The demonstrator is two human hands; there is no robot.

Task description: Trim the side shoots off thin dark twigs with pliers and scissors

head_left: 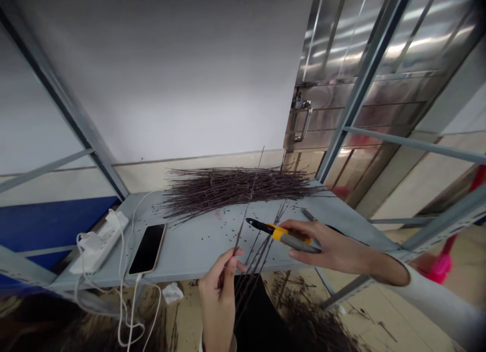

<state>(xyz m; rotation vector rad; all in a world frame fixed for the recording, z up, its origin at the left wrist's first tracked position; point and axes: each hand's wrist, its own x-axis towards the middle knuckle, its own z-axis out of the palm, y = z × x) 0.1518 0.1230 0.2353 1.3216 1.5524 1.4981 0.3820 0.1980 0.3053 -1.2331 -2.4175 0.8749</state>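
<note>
My left hand [222, 286] pinches a thin dark twig [245, 215] near its lower end, and the twig stands up at a slight tilt over the shelf. My right hand [322, 243] is wrapped round yellow-and-grey pruning shears [283, 234]. The dark tip of the shears points left, close beside the twig; whether it touches the twig I cannot tell. Several more twigs [261, 248] lean over the shelf's front edge between my hands. Behind them a large pile of dark twigs [235, 187] lies across the back of the grey shelf [190, 251].
To the left are a phone [149, 248] on a white cable and a white power strip [99, 240]. A dark pointed tool [308, 214] lies behind my right hand. Metal posts [364, 79] frame the shelf. Twig scraps [311, 316] and crumpled paper [172, 293] are below.
</note>
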